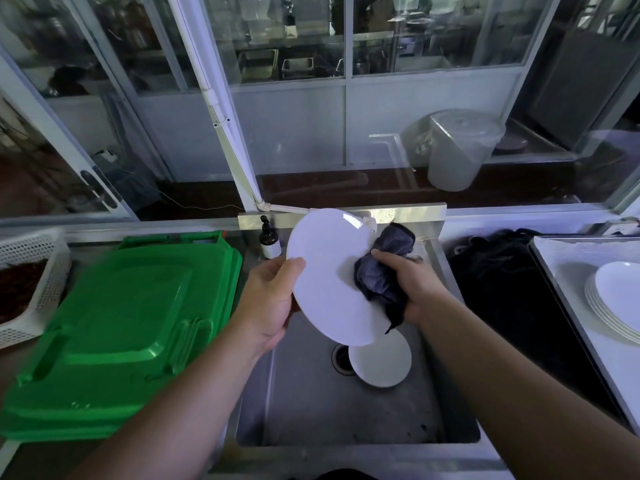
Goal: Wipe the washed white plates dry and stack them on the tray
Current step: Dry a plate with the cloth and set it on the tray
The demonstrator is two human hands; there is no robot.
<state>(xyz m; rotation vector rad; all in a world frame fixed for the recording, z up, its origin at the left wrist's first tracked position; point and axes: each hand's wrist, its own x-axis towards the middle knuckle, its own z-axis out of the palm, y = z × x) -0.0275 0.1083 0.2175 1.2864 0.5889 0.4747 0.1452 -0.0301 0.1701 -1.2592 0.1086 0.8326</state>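
Observation:
Over the steel sink [311,403] my left hand [268,299] grips the left rim of a tilted white plate [327,271], thumb on its face. My right hand [412,285] clutches a dark grey cloth [381,275] and presses it against the plate's right side. A second white plate [381,362] lies in the sink bottom beside the drain [341,358]. At the far right, a stack of several white plates [613,296] rests on a metal tray [568,265].
A green plastic lid or crate [117,337] covers the counter to the left, with a white perforated basket [31,282] beyond it. A dark pump bottle [269,239] stands behind the sink. Dark fabric [512,282] lies between sink and tray. Glass partitions rise behind.

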